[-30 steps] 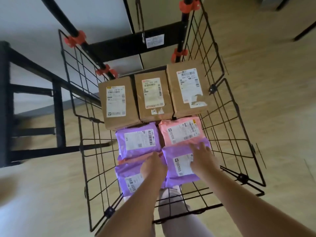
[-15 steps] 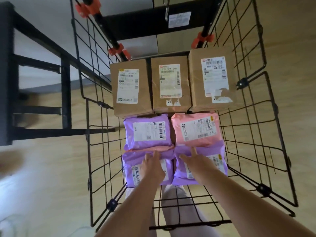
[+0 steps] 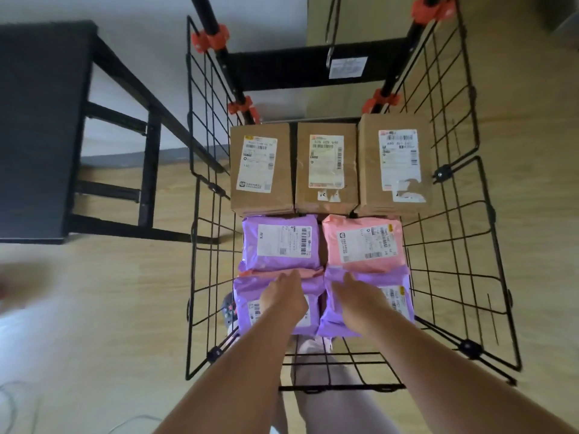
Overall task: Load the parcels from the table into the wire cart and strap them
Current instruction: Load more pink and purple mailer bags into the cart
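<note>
A black wire cart [image 3: 451, 277] stands on the floor in front of me. Three brown cardboard boxes [image 3: 326, 170] line its far end. Closer in lie a purple mailer [image 3: 280, 242] and a pink mailer [image 3: 363, 242] side by side. Two more purple mailers sit nearest me. My left hand [image 3: 282, 299] presses flat on the near left purple mailer [image 3: 247, 296]. My right hand [image 3: 357, 300] presses flat on the near right purple mailer [image 3: 394, 296]. Fingers of both hands point toward the far end. No strap shows on the parcels.
A black table [image 3: 40, 126] with a metal frame stands to the left of the cart. The cart's handle posts carry orange clamps [image 3: 213, 39], with a black crossbar [image 3: 294, 67] between them. My legs show under the cart's near end. Wooden floor surrounds everything.
The view has shifted, bringing the cart more centred and upright. Both hands moved slightly toward me and settled flat on the two near purple mailers, which now lie squared side by side.
</note>
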The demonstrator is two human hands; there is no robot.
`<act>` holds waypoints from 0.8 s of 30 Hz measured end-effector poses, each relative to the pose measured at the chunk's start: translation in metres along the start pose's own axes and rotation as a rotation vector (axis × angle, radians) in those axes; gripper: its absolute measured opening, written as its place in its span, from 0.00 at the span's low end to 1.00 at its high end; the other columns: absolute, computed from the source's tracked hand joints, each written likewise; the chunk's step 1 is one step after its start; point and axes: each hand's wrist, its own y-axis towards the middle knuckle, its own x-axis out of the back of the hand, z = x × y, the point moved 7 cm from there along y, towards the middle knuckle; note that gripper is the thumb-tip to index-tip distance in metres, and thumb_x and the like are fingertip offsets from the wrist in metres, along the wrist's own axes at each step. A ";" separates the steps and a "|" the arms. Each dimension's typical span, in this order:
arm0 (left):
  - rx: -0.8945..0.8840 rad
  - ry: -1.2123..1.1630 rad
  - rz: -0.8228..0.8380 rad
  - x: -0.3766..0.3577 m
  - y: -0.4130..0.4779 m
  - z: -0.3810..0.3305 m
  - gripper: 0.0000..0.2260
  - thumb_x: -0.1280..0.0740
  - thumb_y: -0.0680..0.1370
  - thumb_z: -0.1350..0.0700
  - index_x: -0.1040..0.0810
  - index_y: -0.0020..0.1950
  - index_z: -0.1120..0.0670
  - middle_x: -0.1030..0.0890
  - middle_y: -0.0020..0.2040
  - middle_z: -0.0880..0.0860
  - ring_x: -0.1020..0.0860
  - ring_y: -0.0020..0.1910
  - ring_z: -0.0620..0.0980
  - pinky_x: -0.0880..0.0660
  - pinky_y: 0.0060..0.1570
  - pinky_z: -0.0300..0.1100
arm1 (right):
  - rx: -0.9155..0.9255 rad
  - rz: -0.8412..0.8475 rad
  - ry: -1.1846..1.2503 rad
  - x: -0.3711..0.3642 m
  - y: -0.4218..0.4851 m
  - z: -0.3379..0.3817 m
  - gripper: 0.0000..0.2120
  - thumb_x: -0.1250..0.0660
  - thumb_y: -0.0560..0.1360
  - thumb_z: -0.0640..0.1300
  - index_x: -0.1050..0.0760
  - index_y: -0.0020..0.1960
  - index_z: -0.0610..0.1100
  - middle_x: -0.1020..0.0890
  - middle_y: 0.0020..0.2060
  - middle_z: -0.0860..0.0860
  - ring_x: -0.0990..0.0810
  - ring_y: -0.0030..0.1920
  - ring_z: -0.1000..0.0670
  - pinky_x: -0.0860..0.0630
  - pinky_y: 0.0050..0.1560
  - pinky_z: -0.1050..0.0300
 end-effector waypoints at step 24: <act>-0.073 -0.095 -0.418 0.174 -0.126 0.093 0.14 0.37 0.77 0.62 0.26 0.62 0.53 0.24 0.57 0.54 0.23 0.57 0.54 0.25 0.52 0.45 | 0.181 -0.388 -0.253 0.161 -0.099 0.172 0.14 0.40 0.78 0.41 0.23 0.62 0.46 0.19 0.58 0.48 0.22 0.60 0.44 0.24 0.57 0.51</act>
